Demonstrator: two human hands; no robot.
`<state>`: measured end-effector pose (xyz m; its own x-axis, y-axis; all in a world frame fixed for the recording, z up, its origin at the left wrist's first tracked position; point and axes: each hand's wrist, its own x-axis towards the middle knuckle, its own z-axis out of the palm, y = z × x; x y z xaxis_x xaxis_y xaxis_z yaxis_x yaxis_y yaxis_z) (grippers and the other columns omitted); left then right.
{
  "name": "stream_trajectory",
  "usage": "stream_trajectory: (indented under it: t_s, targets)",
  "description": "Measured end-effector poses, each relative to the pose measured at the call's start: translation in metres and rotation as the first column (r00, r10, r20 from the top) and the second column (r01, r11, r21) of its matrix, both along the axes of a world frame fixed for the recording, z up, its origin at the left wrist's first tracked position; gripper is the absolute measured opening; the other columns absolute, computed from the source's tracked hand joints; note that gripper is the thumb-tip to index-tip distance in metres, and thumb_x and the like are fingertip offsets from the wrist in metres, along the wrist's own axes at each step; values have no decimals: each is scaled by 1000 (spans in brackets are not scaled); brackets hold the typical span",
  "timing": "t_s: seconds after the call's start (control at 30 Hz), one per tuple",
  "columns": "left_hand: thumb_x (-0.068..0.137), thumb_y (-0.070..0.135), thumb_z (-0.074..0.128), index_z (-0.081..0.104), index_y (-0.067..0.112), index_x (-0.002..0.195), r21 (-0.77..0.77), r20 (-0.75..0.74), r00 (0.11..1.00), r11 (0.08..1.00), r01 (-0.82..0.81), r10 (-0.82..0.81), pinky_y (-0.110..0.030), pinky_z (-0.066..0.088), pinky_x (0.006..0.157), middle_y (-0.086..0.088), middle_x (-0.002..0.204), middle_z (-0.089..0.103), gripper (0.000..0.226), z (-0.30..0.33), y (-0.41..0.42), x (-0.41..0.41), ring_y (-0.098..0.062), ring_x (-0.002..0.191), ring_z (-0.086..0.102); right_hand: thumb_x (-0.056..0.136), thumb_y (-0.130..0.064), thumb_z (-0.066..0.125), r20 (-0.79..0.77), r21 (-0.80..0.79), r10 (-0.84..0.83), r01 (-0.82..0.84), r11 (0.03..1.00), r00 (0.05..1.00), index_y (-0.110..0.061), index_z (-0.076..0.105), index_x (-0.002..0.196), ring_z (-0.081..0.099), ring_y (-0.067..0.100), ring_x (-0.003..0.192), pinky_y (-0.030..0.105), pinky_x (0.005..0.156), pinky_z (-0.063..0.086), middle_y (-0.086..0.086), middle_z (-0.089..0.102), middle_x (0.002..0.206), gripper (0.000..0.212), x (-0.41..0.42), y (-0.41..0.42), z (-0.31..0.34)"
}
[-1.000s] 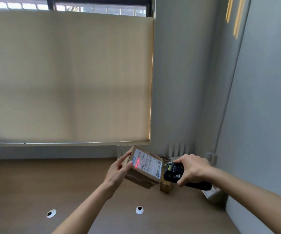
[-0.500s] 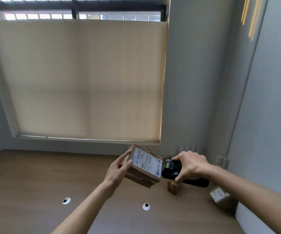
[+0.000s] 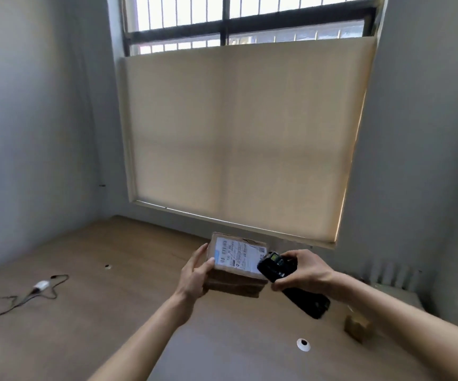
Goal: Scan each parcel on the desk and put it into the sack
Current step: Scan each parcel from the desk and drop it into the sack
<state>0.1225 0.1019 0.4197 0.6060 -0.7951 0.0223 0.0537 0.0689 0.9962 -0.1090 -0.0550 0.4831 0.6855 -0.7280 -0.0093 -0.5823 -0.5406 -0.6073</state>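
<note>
Left hand (image 3: 196,273) grips 1 labelled parcel (image 3: 237,264) above the bench (image 3: 112,312), right hand (image 3: 302,272) holds the scanner (image 3: 277,266) beside it; no sack visible, 1 small box (image 3: 357,327) apparently waits right of it.

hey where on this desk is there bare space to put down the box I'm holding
The widest bare stretch of desk lies left of the box, between it and the cable. Another patch sits near you, left of the white grommet. The right side is tighter: the small box and your scanner are there.
</note>
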Motion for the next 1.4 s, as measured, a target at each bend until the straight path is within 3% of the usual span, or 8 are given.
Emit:
stream_trajectory:
  t_s: [0.13, 0.47, 0.73, 0.83, 0.97, 1.2, 1.33, 1.4]
  targets:
    - [99, 31, 56, 43, 49, 137, 14, -92, 979, 983, -181, 181, -33, 60, 71, 8, 96, 78, 44, -6, 89, 64, -9, 85, 75, 46, -45, 91, 152, 99, 160, -176, 979, 975, -27, 76, 107, 74, 8, 84, 29, 83, 61, -9, 78, 90, 65, 104, 59, -16]
    - [64, 47, 74, 46, 42, 144, 117, -114, 797, 805, -582, 593, -46, 51, 102, 0, 127, 66, 85, -39, 425, 202, -19, 116, 62, 48, -48, 84, 230, 180, 610, -649, 739, 758, -26, 78, 99, 72, 11, 83, 27, 78, 55, -6, 77, 88, 56, 353, 333, -47]
    - [85, 45, 73, 28, 35, 155, 295, -20, 606, 584, -757, 795, -42, 40, 109, -7, 151, 46, 84, -91, 637, 249, -24, 129, 50, 47, -44, 88, 208, 247, 759, -784, 570, 617, -28, 77, 91, 72, 8, 77, 26, 71, 57, -7, 77, 84, 48, 477, 529, -105]
    - [70, 52, 73, 35, 39, 152, 324, -58, 565, 551, -769, 823, -52, 45, 107, -6, 144, 54, 91, -104, 678, 260, -29, 127, 55, 46, -44, 91, 173, 279, 796, -804, 525, 580, -42, 77, 93, 75, 12, 84, 33, 80, 62, -7, 78, 88, 49, 508, 571, -129]
    - [82, 35, 76, 45, 36, 145, 324, -123, 520, 529, -784, 845, -45, 59, 88, -2, 122, 70, 71, -130, 713, 290, -21, 106, 70, 43, -44, 88, 91, 295, 828, -809, 508, 553, -28, 74, 105, 75, 16, 87, 42, 84, 63, -2, 77, 96, 66, 554, 606, -159]
    - [92, 21, 64, 54, 44, 126, 406, -151, 422, 445, -798, 894, -28, 58, 69, 12, 95, 77, 42, -184, 743, 372, -8, 85, 73, 46, -47, 83, 48, 276, 866, -839, 468, 498, -29, 69, 121, 68, 2, 85, 22, 75, 59, -12, 71, 96, 78, 638, 644, -218]
    - [95, 21, 61, 49, 38, 133, 450, -147, 387, 410, -794, 910, -28, 53, 67, 7, 112, 69, 43, -215, 756, 422, -11, 96, 68, 57, -40, 88, -7, 292, 876, -837, 463, 482, -28, 61, 130, 67, 8, 95, 27, 83, 60, -9, 69, 109, 78, 682, 662, -261]
    - [96, 20, 60, 52, 35, 132, 472, -136, 380, 397, -787, 915, -29, 53, 70, 6, 112, 70, 40, -231, 764, 441, -11, 98, 67, 57, -40, 89, -28, 326, 876, -824, 463, 481, -27, 58, 132, 64, 4, 93, 15, 73, 55, -11, 65, 108, 82, 698, 669, -282]
